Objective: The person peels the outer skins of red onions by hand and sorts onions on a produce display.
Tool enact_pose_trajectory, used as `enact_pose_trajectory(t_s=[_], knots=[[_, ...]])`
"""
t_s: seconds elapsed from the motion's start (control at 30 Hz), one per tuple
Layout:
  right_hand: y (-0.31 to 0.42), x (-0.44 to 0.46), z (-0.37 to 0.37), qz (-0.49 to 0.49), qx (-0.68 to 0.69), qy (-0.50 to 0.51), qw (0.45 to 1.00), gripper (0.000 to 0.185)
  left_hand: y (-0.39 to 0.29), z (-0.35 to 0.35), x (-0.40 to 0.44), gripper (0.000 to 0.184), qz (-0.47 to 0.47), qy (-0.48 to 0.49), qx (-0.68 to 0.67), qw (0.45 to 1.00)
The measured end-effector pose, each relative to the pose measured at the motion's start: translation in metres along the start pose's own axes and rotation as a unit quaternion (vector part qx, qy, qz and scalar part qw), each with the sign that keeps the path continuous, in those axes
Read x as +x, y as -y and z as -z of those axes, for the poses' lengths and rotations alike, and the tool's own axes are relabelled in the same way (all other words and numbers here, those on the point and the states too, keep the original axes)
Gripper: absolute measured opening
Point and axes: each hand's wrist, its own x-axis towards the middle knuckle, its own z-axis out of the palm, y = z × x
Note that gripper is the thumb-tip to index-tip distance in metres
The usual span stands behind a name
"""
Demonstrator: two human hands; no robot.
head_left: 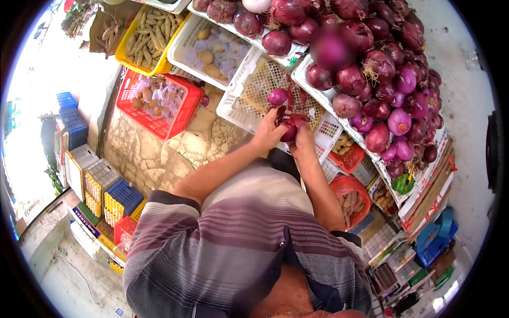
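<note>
My left hand (269,130) is closed, its fingers pinching a dark, papery piece of onion skin (281,112). Right against it, my right hand (304,139) is wrapped round a red onion (288,134), partly covered by the fingers. Both hands are over the near side of a white plastic crate (229,109). Inside that crate lies another red onion (277,96), with loose dark red skins (303,97) beside it.
A large heap of red onions (377,109) rises at the front right. Leftward stand a white crate of wrapped round produce (177,45), a yellow crate of long roots (123,53) and a red crate (168,130). An orange-red bucket of roots (366,197) sits by my right arm.
</note>
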Motion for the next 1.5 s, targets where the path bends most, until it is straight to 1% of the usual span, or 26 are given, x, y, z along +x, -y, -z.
enact_pose_trajectory(t_s=[0.1,0.13,0.23,0.27,0.37,0.4,0.5,0.53,0.6,0.67,0.7,0.73,0.77,0.83,0.87,0.97,1.0,1.1,1.13,1.2,1.27,1.33,1.43,1.5], knots=[[-0.011,0.001,0.0,0.06,-0.022,-0.066,0.996,0.029,-0.001,0.0,0.004,0.032,0.029,-0.003,-0.055,0.998],[-0.014,-0.001,-0.003,0.087,-0.05,-0.082,0.992,0.03,-0.004,0.004,0.006,0.036,0.053,0.023,-0.045,0.997],[-0.006,-0.012,-0.019,0.102,-0.086,-0.054,0.99,0.036,-0.02,0.007,0.009,0.036,0.11,-0.009,-0.088,0.99],[-0.013,-0.007,-0.01,0.121,-0.099,-0.052,0.986,0.042,-0.027,0.01,0.009,0.035,0.117,-0.008,-0.062,0.991],[-0.017,-0.011,-0.003,0.205,-0.19,-0.069,0.958,0.045,-0.003,0.01,0.019,0.033,0.121,0.034,-0.05,0.991],[-0.017,-0.011,0.0,0.21,-0.214,-0.071,0.951,0.046,0.001,0.012,0.021,0.033,0.146,0.058,-0.073,0.985],[-0.02,-0.006,0.001,0.219,-0.202,-0.065,0.952,0.049,0.001,0.005,0.021,0.024,0.149,-0.021,-0.257,0.955],[-0.021,-0.006,0.003,0.217,-0.219,-0.064,0.949,0.053,-0.002,0.006,0.022,0.023,0.167,-0.035,-0.289,0.942],[-0.019,-0.005,0.01,0.161,-0.135,-0.028,0.977,0.054,-0.007,0.006,0.025,0.022,0.208,-0.057,-0.355,0.91],[-0.016,-0.006,0.012,0.092,-0.037,0.002,0.995,0.055,0.006,0.012,0.027,0.031,0.226,-0.038,-0.408,0.884],[-0.014,-0.007,0.01,0.089,-0.029,0.015,0.996,0.056,0.01,0.016,0.028,0.036,0.234,-0.03,-0.433,0.87],[-0.012,-0.007,0.009,0.085,-0.022,0.027,0.996,0.057,0.011,0.016,0.029,0.035,0.248,-0.047,-0.429,0.867],[-0.011,-0.008,0.01,0.083,-0.015,0.036,0.996,0.057,0.016,0.018,0.032,0.034,0.255,-0.048,-0.469,0.844],[-0.008,-0.005,0.017,0.085,0.049,0.064,0.993,0.059,0.021,0.02,0.04,0.032,0.27,-0.044,-0.548,0.79],[-0.008,-0.001,0.018,0.083,0.081,0.083,0.99,0.06,0.023,0.018,0.042,0.02,0.288,-0.069,-0.574,0.764],[-0.012,0.002,0.031,0.015,0.203,0.039,0.978,0.061,-0.011,0.018,0.046,0.019,0.303,-0.107,-0.567,0.758],[-0.01,0.001,0.031,0.023,0.217,0.043,0.975,0.064,0.015,0.018,0.051,0.023,0.265,-0.076,-0.577,0.768],[0.002,-0.011,0.025,0.079,0.16,-0.008,0.984,0.056,0.018,0.023,0.058,0.031,0.351,-0.032,-0.372,0.859],[-0.004,-0.002,0.037,0.111,0.136,-0.03,0.984,0.057,0.035,0.019,0.058,0.039,0.351,-0.023,-0.388,0.852],[0.01,-0.011,0.026,0.14,0.106,-0.023,0.984,0.057,0.112,0.029,0.05,0.041,0.229,0.059,-0.259,0.936],[0.012,-0.014,0.025,0.17,0.081,-0.021,0.982,0.059,0.11,0.026,0.037,0.044,0.234,0.112,-0.258,0.931],[0.006,-0.006,0.03,0.204,0.059,-0.019,0.977,0.061,0.025,0.021,0.016,0.052,0.363,0.135,-0.382,0.839],[0.007,-0.009,0.017,0.222,0.02,-0.008,0.975,0.067,-0.001,0.013,0.011,0.052,0.36,0.123,-0.386,0.84],[0.006,-0.01,0.016,0.213,0.002,0.012,0.977,0.071,-0.005,0.009,0.012,0.049,0.328,0.112,-0.4,0.848]])
